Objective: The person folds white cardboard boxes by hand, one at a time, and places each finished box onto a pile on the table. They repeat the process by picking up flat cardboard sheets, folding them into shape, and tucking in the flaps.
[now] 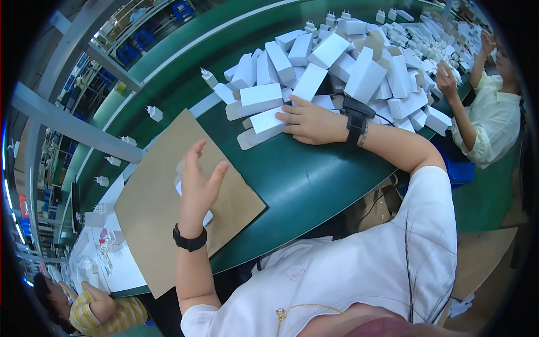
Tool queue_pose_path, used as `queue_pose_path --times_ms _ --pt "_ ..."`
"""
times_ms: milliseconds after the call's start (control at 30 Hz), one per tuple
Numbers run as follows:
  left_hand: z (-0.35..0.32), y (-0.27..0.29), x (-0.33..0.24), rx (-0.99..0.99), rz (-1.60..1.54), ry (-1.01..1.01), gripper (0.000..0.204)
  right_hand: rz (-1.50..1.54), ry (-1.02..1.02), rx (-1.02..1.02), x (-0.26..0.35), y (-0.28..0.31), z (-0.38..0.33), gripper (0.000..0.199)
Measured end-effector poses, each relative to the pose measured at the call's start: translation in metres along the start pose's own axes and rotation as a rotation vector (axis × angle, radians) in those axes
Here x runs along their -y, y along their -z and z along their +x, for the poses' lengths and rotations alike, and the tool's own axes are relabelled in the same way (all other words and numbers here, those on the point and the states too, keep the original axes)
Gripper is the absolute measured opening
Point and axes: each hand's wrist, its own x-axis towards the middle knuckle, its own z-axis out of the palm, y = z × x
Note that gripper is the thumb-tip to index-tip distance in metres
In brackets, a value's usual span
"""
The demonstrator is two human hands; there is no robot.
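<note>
My left hand (199, 185) is raised over a brown cardboard sheet (151, 208), thumb and fingers apart, holding nothing. A white object (208, 218) shows partly behind that hand and wrist; most of it is hidden. My right hand (315, 122) reaches leftward to the near edge of a heap of white boxes. Its fingers and thumb close over the right end of a small white box (265, 121), whose flap hangs open at the left end. Just beyond lies another white box (261, 98) with an open flap.
A large heap of white boxes (365, 73) covers the far right of the green table (303, 180). White plug adapters (153, 113) stand along a green conveyor strip at the left. One co-worker (488, 112) sits at the right, another (101, 306) at the lower left.
</note>
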Motion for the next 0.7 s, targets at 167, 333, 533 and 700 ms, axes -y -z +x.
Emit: queue_pose_path --times_ms 167,333,533,700 --pt "0.007 -0.006 0.001 0.022 0.018 0.029 0.056 0.108 0.011 -0.011 0.015 0.024 0.000 0.025" --pt "0.014 -0.009 0.004 -0.017 -0.057 0.005 0.053 0.310 -0.056 -0.176 0.073 0.076 -0.013 0.025" --pt "0.012 -0.006 0.010 0.027 -0.137 0.046 0.051 0.110 -0.425 -0.443 0.085 0.103 -0.067 0.026" --pt "0.002 0.009 -0.006 -0.027 -0.175 0.002 0.051 -0.395 -0.998 -0.491 0.114 0.101 -0.121 0.070"
